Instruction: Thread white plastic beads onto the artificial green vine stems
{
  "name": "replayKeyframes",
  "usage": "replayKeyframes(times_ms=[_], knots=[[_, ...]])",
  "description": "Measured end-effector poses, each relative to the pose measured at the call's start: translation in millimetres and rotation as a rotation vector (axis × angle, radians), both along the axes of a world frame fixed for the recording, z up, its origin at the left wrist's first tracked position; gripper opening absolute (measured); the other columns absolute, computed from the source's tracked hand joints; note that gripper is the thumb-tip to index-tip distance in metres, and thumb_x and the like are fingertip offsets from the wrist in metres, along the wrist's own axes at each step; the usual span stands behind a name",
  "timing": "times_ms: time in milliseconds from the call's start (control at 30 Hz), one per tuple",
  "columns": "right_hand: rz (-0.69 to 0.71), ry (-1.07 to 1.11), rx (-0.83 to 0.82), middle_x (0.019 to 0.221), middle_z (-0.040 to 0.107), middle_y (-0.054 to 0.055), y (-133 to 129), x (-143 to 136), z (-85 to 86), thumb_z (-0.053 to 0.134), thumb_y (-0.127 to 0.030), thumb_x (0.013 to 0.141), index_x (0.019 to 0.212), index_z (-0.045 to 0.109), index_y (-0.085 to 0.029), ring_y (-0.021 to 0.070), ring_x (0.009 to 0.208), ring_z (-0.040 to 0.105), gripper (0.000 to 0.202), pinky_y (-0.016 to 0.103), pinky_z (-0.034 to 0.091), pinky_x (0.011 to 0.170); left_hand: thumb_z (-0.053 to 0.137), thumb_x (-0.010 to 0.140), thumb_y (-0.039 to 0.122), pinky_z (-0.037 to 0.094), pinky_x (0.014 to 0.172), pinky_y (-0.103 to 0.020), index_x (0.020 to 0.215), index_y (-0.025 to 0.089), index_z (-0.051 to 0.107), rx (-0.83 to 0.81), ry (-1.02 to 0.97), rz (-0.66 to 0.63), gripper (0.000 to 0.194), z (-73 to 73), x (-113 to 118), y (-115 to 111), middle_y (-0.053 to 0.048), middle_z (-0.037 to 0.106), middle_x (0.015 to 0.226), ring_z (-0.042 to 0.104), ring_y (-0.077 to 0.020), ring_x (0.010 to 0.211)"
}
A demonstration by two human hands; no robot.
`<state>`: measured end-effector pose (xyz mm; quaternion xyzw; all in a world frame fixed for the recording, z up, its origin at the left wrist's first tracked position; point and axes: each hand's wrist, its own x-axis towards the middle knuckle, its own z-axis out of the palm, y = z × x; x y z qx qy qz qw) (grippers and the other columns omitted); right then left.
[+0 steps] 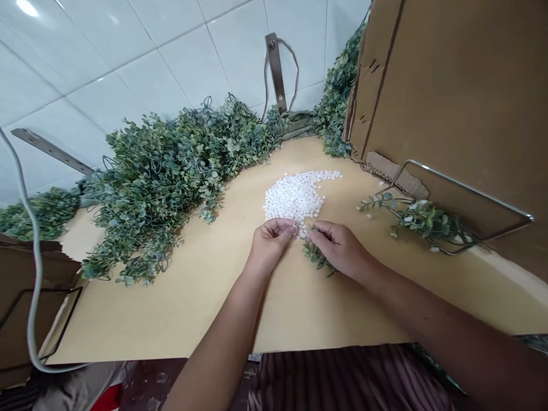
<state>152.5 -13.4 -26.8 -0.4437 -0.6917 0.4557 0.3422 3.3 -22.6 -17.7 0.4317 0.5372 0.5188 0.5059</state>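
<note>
A pile of small white pieces [293,194] lies on the tan board, just beyond my hands. At the pile's near edge, my left hand [270,241] is closed in a pinch, with a bit of white showing at its fingertips. My right hand [336,242] is wrapped round a green artificial leaf sprig [317,258], whose leaves hang out below the fingers. The two sets of fingertips are close together but apart. Exactly how the sprig's stem sits inside my right hand is hidden.
A large heap of artificial greenery [171,177] covers the board's [171,325] back left. At right, a leafy sprig [428,220] with white pieces lies by a bent metal wire [471,194] and a cardboard box [462,91]. A white cable [34,257] hangs at left.
</note>
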Motion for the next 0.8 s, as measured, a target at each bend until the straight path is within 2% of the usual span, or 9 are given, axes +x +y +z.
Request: replayKeyframes(times_ms=[100,267,433,633,800], knots=[[0.014,-0.007,0.014,0.054,0.032,-0.005,-1.5,-3.1,-0.5,0.038,-0.03,0.083,0.06,0.035,-0.02,0.0102,0.053,0.033,0.026,0.025,0.028,0.052,0.074,0.056,0.02,0.042,0.059,-0.018,0.068,0.015,0.066,-0.051,-0.248,-0.059,0.015,4.9,4.1,-4.6,0.002,0.064,0.057,0.053,-0.0056,0.053],[0.046,-0.016,0.058,0.061,0.041,-0.002,-5.5,-4.3,3.0,0.03,-0.037,0.087,0.069,0.041,-0.019,0.0119,0.059,0.04,0.028,0.027,0.032,0.057,0.079,0.05,0.023,0.043,0.06,-0.016,0.07,0.014,0.07,-0.119,-0.377,-0.098,0.023,6.5,7.9,-6.3,0.001,0.066,0.058,0.056,-0.0047,0.054],[0.027,-0.008,0.03,0.058,0.039,-0.003,-6.4,-3.7,1.9,0.035,-0.034,0.084,0.063,0.042,-0.018,0.0105,0.056,0.037,0.027,0.025,0.031,0.054,0.081,0.047,0.022,0.043,0.057,-0.016,0.067,0.014,0.071,-0.15,-0.372,-0.086,0.024,3.0,7.3,-5.0,0.002,0.064,0.053,0.055,-0.0049,0.052],[0.0,-0.071,0.018,0.051,0.031,-0.005,-6.2,-4.7,1.5,0.04,-0.031,0.079,0.056,0.038,-0.019,0.009,0.049,0.032,0.026,0.024,0.026,0.049,0.078,0.053,0.022,0.042,0.056,-0.016,0.07,0.015,0.071,-0.158,-0.3,-0.065,0.02,1.4,6.0,-4.9,0.001,0.065,0.054,0.056,-0.0049,0.054],[0.04,-0.209,0.109,0.054,0.039,-0.003,-7.6,-4.1,6.2,0.035,-0.03,0.083,0.062,0.039,-0.019,0.0109,0.051,0.038,0.024,0.025,0.027,0.051,0.077,0.054,0.02,0.043,0.058,-0.017,0.071,0.014,0.071,-0.15,-0.28,-0.075,0.018,2.6,6.2,-6.1,0.001,0.065,0.057,0.056,-0.0056,0.055]])
